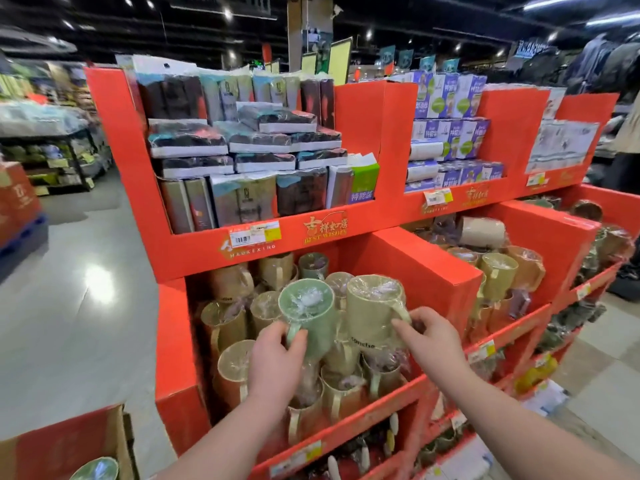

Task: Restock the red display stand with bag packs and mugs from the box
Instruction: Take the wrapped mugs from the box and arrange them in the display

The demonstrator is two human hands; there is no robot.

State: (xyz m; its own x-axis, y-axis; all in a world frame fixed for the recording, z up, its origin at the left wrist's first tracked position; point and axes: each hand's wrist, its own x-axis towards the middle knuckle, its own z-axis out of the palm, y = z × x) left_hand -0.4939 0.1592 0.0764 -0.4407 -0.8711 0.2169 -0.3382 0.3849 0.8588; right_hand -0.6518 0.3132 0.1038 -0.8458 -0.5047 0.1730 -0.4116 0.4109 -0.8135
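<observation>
Holds a film-wrapped green mug (308,317) tilted over the near left bin of the red display stand (426,268), left hand (273,362) wrapped round its handle side, thumb and fingers curled firmly on it, probably to steer it down among the mugs already packed below. Steadies the beige mug (374,313) just to its right with the right hand (433,341), fingertips pinching the handle through the film, likely so that it does not topple while its neighbour goes in. Sets both as a second layer on top of the lower mugs, film-covered mouths up. Farther back, on the upper shelf: bag packs (242,147), flat ones piled over upright ones, filling that bay. Low at the near left: the box (69,445), open, with a second green mug (97,469) inside, within reach for the next pick.
</observation>
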